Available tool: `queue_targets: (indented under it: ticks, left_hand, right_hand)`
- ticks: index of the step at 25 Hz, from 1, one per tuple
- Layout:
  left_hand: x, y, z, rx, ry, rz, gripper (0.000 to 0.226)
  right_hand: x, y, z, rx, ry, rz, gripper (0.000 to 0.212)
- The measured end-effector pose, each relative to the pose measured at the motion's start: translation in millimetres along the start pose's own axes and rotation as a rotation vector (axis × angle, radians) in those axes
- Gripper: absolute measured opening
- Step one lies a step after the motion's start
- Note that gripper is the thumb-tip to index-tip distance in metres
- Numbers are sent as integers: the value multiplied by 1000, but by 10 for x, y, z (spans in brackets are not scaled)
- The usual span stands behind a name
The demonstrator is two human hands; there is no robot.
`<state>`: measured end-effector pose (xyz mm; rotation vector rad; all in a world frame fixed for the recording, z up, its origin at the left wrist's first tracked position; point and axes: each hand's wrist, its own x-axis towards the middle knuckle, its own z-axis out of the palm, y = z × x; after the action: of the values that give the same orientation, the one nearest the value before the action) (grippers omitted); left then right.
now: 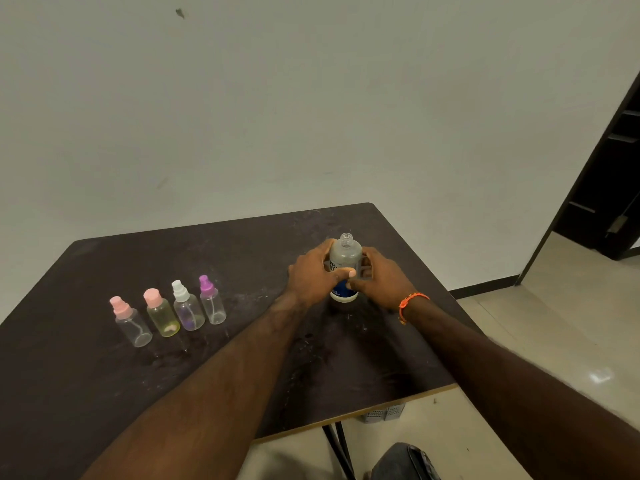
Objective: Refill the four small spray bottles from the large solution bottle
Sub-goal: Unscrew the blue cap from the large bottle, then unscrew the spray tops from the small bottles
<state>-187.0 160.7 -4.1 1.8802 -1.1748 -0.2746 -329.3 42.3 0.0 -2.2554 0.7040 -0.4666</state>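
Nearest the camera, a dark bag or shoe (408, 460) is cut off by the bottom border, its shape unclear. Above it runs the near edge of the dark table (363, 368), close under the right forearm, which wears an orange wristband (410, 302); bare tabletop lies open between that edge and the fingers.

Both hands wrap the large solution bottle (344, 258), which stands upright on the table with its neck uncapped. The left hand (313, 277) closes round its left side, thumb across the front; the right hand (379, 277) closes round its right side. The fingers hide most of the label and the middle of the bottle, so the liquid level is hard to judge.

Well left of the left fingers stand four small spray bottles in a row, all capped: pale pink (133, 323), yellow-tinted (162, 318), white-topped (188, 308), purple-topped (213, 301). Open table separates them from the hands.

Beyond the fingertips a short strip of table ends at the far edge, then a bare wall (311, 98). To the right is a dark doorway (606, 188), partly cut off.
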Motion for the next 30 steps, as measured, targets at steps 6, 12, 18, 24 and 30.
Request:
queue_targets:
  ticks: [6, 12, 18, 24, 30]
  left_hand:
    - [433, -98, 137, -35, -43, -14, 51]
    - [464, -59, 125, -8, -28, -55, 82]
    - [56, 185, -390, 202, 122, -129, 102]
    - [-610, -141, -1436, 361, 368, -81, 58]
    - [-1015, -552, -1994, 549, 229, -286, 71]
  right_hand:
    - [343, 152, -33, 56, 2, 80, 69]
    - [330, 197, -45, 62, -9, 103, 86]
    - [-42, 153, -83, -266, 315, -88, 53]
    - [-357, -490, 385, -189, 308, -455, 35]
    - [-222, -1319, 1241, -216, -55, -306, 60]
